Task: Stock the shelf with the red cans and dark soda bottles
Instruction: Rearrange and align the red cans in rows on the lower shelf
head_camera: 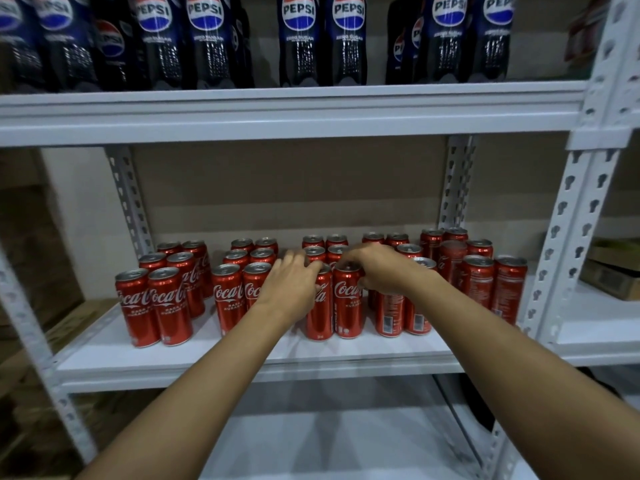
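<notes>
White metal shelf (242, 355): Pepsi bottles (346, 39) standing along upper tier; Coca-Cola cans (152, 306) standing in paired rows on middle tier. Left hand (291, 285) and right hand (381, 268), fingers curling, are gripping two front-edge centre cans (348, 306).

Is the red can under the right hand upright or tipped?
Upright: the red Coca-Cola can stands base-down on the white shelf, right hand gripping its top.
</notes>
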